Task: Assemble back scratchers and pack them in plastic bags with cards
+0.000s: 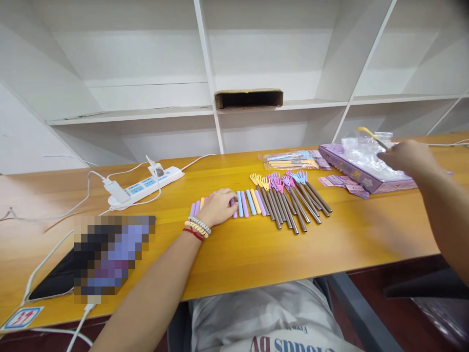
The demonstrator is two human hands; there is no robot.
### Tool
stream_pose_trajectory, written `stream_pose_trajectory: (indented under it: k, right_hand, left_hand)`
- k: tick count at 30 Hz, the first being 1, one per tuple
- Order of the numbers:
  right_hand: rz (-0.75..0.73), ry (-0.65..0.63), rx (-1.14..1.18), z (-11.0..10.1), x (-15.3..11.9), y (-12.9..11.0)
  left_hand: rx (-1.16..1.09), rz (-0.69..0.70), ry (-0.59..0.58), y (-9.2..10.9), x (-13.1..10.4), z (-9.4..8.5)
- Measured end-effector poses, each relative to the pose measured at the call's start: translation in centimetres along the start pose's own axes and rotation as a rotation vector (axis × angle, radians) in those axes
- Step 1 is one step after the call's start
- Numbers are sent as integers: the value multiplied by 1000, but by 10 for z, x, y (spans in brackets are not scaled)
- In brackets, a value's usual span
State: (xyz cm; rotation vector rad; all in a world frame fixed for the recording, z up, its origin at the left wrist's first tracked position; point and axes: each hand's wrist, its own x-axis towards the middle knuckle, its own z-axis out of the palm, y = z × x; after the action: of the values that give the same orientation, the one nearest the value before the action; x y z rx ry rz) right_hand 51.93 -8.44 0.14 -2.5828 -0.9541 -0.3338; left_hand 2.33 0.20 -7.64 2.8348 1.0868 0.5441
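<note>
Several pastel tubes [245, 204] lie in a row on the wooden table. My left hand [219, 207] rests over the row, fingers curled down at a purple tube; whatever is under the palm is hidden. To the right of the row, metal rods with small yellow, purple, pink and blue claw-shaped heads [289, 198] lie in a fanned pile. Over the purple box [370, 182], my right hand [408, 155] is closed around a metal rod with a yellow end [366, 131], slightly blurred. Clear plastic bags [366, 154] fill the box.
A clear bag of wrapped pieces [293, 160] lies behind the pile, and purple cards [344, 184] beside the box. At left are a power strip [146, 188] with cables and a dark device [58, 274]. An open cardboard box [249, 99] sits on the white shelf [146, 114].
</note>
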Motion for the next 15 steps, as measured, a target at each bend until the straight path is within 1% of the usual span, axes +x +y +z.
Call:
stream_pose_trajectory:
  k: [1,3,5,6,8,9,11,12,13,15]
  right_hand:
    - [-41,-23,-17,-10,-7,-11]
    - [-121,53,19,-29,-27,-35]
    - [-226,114,140,-41,-54,-61]
    - [-299,141,196,-44,-68,-74]
    - [-492,199,291,-46,-97,-102]
    - [-620,205,343,-44,-112,-116]
    - [-979,168,441,-38,-142,-142]
    - [-1155,134,483,-33,-157,-154]
    - [-1290,92,489,-28,-172,-165]
    - [-1479,14,456,-15,-201,-181]
  left_hand:
    - [-1,0,1,0,0,0]
    - [-2,-1,8,0,0,0]
    - [-13,-4,21,0,0,0]
    - [-28,-6,30,0,0,0]
    - [-90,-9,48,3,0,-1]
    - [-151,-22,56,5,-1,-2]
    - [-365,-81,56,11,-2,-3]
    - [-530,-121,43,15,-3,-4]
    - [-713,-158,24,19,-4,-5]
    - [-1018,-194,-15,27,-6,-6]
